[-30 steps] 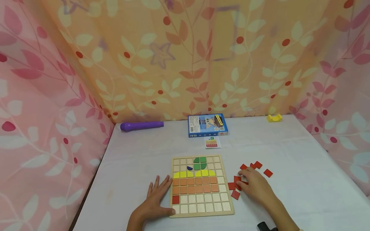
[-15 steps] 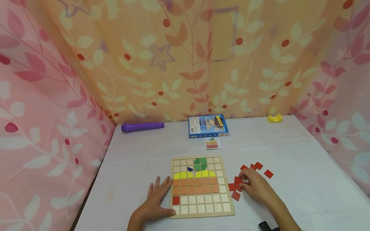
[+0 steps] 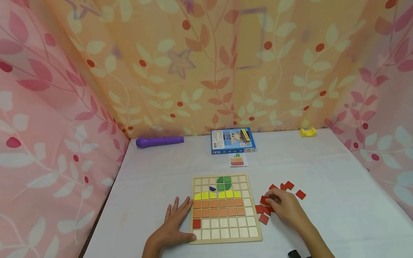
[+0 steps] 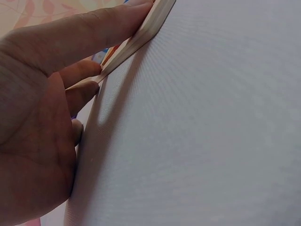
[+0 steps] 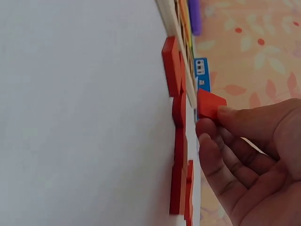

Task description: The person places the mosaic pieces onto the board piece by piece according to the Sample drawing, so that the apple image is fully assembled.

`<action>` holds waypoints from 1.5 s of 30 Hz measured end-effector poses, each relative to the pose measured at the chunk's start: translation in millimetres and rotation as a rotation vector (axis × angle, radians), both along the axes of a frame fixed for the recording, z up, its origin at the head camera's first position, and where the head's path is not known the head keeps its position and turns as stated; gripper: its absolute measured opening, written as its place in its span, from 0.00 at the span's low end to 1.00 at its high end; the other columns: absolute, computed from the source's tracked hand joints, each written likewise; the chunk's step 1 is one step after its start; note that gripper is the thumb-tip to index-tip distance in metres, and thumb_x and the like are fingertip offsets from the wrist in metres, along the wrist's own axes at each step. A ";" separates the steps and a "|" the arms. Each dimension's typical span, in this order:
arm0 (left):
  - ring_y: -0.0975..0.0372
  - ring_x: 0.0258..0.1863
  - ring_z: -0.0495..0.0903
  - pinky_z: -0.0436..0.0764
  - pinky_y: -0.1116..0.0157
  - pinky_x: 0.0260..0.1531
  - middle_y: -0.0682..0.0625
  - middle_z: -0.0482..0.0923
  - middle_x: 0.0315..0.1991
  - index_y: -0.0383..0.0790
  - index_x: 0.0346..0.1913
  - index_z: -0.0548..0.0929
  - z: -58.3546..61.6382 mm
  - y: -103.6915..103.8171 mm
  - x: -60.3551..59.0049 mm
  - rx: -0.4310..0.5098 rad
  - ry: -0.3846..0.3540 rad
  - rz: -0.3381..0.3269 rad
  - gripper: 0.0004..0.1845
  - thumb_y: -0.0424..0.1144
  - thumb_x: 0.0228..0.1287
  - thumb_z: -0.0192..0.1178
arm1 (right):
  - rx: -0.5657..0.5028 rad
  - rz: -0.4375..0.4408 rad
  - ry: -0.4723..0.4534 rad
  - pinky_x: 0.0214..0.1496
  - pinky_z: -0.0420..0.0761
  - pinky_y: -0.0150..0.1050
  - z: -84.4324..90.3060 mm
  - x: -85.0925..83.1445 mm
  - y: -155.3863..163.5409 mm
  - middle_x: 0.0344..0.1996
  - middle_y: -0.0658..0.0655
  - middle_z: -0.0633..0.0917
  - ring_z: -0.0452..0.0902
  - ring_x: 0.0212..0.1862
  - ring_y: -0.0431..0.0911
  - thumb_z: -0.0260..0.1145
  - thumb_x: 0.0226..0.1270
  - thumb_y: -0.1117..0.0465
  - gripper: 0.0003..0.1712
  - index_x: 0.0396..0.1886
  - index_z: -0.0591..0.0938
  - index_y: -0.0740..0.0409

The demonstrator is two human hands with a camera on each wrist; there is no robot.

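A wooden grid board (image 3: 227, 240) lies on the table, bearing green, blue, yellow and orange tiles and one red square at its lower left. My left hand (image 3: 174, 224) rests beside it, fingers spread, fingertips and thumb touching the left edge. In the left wrist view the thumb lies against the board's rim. Right of the board, my right hand (image 3: 285, 208) pinches a red square tile (image 5: 210, 104) between thumb and fingers, held above the table. Several loose red tiles (image 3: 264, 219) lie around and under that hand; some are partly hidden by it.
Behind the board lie a pattern card (image 3: 238, 160) and a blue box (image 3: 233, 141). A purple microphone-shaped object (image 3: 159, 141) is at the back left, a yellow piece (image 3: 308, 132) at the back right. A black object (image 3: 294, 254) shows at the front edge. Patterned curtains enclose the table.
My right hand has lifted a red square tile off the pile, uncovering the red tiles beneath. The left hand stays where it was at the board's edge.
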State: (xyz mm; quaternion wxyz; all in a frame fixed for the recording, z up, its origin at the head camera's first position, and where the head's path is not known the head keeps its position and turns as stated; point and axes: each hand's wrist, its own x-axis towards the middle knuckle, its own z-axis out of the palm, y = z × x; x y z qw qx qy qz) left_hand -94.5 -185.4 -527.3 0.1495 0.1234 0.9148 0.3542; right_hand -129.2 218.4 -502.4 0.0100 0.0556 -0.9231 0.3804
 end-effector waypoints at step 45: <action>0.46 0.78 0.27 0.26 0.38 0.69 0.51 0.49 0.80 0.51 0.80 0.58 0.6 -2.9 -0.9 0.019 -0.013 -0.020 0.60 0.55 0.42 0.79 | 0.009 0.515 0.038 0.32 0.75 0.28 1.2 5.9 -176.0 0.23 0.37 0.77 0.70 0.28 0.33 0.71 0.60 0.69 0.10 0.25 0.84 0.49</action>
